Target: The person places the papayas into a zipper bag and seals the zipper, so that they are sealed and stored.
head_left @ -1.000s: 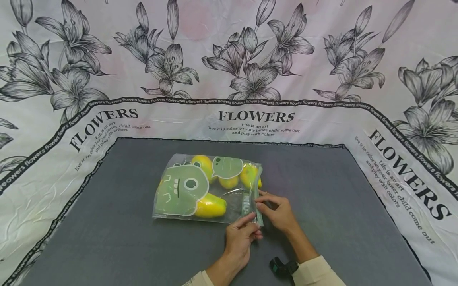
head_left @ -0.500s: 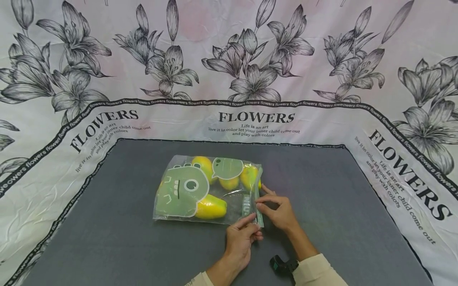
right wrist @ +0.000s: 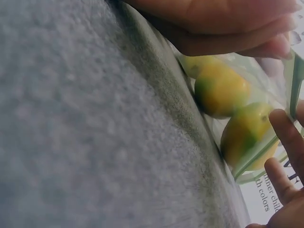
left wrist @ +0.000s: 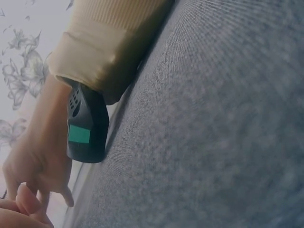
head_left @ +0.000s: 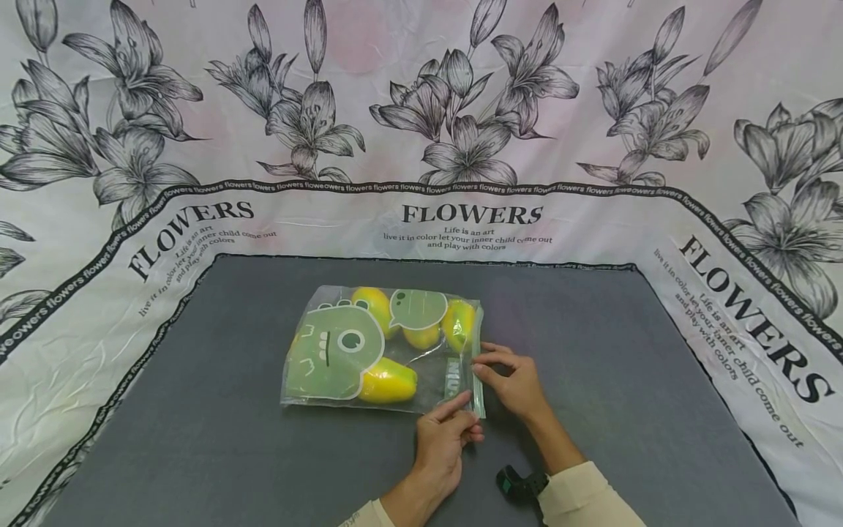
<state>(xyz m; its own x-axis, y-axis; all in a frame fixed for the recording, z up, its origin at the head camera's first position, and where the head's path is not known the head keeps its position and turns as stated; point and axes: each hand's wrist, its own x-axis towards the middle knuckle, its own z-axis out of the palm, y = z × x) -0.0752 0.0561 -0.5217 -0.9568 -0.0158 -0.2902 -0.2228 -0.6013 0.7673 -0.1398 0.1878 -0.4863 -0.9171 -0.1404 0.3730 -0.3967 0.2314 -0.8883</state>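
A clear zip bag printed with a green dinosaur lies flat on the grey table. Several yellow, green-tinged mangoes show inside it. My left hand pinches the near corner of the bag's mouth between thumb and index finger. Farther along the same green-edged side, my right hand grips the strip with its thumb and fingertips. From the right wrist view, the bag's mouth looks parted around two mangoes, with my right fingers beside it. The left wrist view catches my right hand beyond my left fingertips.
A black wrist device sits at my right cuff, low over the grey tabletop. White cloth with flower drawings and lettering rises behind and beside the table.
My right hand has slid slightly away from me along the bag's edge. The far-right mango now lies behind the edge strip instead of poking past it. My left hand stays put.
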